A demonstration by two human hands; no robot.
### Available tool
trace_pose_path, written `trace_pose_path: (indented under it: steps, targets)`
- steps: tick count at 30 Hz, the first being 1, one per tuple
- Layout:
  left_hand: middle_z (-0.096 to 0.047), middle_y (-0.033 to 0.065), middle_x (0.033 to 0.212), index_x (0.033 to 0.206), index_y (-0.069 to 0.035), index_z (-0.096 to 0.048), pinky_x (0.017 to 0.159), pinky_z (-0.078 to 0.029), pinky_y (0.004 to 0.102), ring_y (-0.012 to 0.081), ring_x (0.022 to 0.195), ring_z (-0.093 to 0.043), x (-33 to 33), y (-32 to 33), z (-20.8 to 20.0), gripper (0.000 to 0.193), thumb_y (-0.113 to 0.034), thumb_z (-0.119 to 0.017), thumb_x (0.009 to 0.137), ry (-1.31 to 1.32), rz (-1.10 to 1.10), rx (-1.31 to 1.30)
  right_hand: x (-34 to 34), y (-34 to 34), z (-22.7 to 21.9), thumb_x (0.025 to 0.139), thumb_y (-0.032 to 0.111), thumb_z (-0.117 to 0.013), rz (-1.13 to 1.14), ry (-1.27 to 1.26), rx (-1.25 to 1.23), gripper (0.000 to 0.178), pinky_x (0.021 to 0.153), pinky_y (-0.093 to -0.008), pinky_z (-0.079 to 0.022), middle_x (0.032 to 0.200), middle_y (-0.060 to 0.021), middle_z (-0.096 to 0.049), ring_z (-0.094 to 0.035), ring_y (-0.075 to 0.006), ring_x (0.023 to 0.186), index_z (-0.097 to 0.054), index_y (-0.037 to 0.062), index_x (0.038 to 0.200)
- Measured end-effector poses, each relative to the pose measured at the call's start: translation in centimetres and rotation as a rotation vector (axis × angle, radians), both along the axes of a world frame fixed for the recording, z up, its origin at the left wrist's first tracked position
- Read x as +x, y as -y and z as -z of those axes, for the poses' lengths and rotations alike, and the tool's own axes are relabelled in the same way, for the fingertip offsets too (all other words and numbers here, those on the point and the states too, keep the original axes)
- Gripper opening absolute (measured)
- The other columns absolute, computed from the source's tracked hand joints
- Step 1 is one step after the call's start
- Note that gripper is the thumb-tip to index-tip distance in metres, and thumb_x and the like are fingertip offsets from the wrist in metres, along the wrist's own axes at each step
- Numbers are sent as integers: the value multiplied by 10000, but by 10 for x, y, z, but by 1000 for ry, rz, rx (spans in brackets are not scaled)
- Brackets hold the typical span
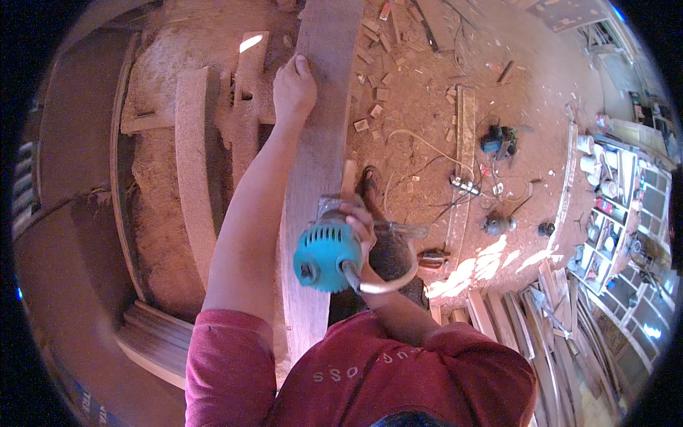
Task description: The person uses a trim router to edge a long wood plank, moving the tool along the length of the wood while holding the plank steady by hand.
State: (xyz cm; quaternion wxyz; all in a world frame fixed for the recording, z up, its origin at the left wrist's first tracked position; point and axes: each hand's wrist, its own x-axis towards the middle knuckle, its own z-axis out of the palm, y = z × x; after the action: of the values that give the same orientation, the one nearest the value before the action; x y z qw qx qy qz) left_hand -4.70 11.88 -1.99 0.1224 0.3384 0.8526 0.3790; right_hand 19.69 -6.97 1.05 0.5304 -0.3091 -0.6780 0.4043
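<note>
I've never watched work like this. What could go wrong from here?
The bare left hand is at the plank, ahead of the power tool that the right hand holds; if the tool slid that way, it might hurt the fingers.
The tool's pale cord loops out to the right and might snag.
Wood scraps litter the floor right of the plank, so a step there could slip.

Teal router [327, 255], grey-brown plank [318, 153]
</note>
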Motion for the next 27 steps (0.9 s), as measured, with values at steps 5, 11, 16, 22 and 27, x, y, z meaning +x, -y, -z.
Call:
trace_pose_path:
  steps: [5,11,16,22,27]
  targets:
    - [-642,311,1241,1312,20,-640,1041,-447,539,480,1196,-583,2,3,-6,538,-374,-357,1078,16,-9,-21,1,-16,17,874,297,-758,90,73,217,611,873,-501,-562,1221,-221,-627,-660,-391,1031,-467,76,1363]
    - [-641,323,1224,1276,18,-659,1024,-454,550,495,1172,-588,4,-3,-4,527,-367,-358,1077,4,22,22,-10,-31,136,991,467,-610,-96,-216,-725,566,908,-523,-550,1196,-220,-648,-662,-402,1039,-488,36,1338]
    - [-635,339,1214,1254,19,-664,1017,-454,562,504,1169,-585,2,2,-7,521,-362,-358,1075,29,-1,1,-73,-126,51,869,436,-758,253,-92,155,527,868,-495,-551,1063,-161,-693,-677,-359,1011,-606,40,1182]
    - [-636,335,1225,1300,1,-652,1040,-452,545,494,1202,-576,3,3,-11,513,-361,-366,1076,70,4,-12,-95,-189,42,639,397,-931,208,140,159,679,827,-419,-559,1047,-110,-699,-694,-304,952,-633,68,1153]
    - [-627,324,1250,1343,-19,-629,1040,-458,535,478,1203,-582,0,2,-6,488,-340,-373,1081,160,16,3,-115,-232,10,634,306,-943,228,2,138,740,874,-401,-559,1067,-146,-700,-698,-273,962,-603,-3,1214]
